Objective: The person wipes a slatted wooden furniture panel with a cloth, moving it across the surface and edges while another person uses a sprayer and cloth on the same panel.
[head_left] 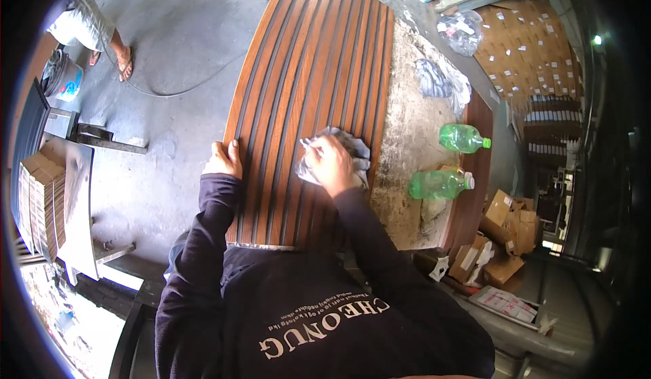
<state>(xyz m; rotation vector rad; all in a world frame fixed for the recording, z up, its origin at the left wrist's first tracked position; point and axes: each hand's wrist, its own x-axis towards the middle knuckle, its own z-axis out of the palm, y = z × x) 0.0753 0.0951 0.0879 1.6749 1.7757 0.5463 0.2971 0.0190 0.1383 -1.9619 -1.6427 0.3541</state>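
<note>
A long reddish-brown slatted wood panel (308, 60) with dark grooves lies in front of me, its slats running away from me. My right hand (331, 165) is closed on a crumpled white and grey rag (356, 150) and presses it against the slats right of the middle. At the panel's left edge, my left hand (224, 159) has its fingers curled against the side, gripping it; part of those fingers is hidden.
Two green plastic bottles, a farther one (461, 138) and a nearer one (439, 184), lie on the stained worktop (400, 196). Beyond them is another rag (441, 84). Stacked cardboard (44, 196) stands left, cardboard boxes (512, 220) right. A person's foot (125, 64) shows at upper left, near a bucket (68, 81).
</note>
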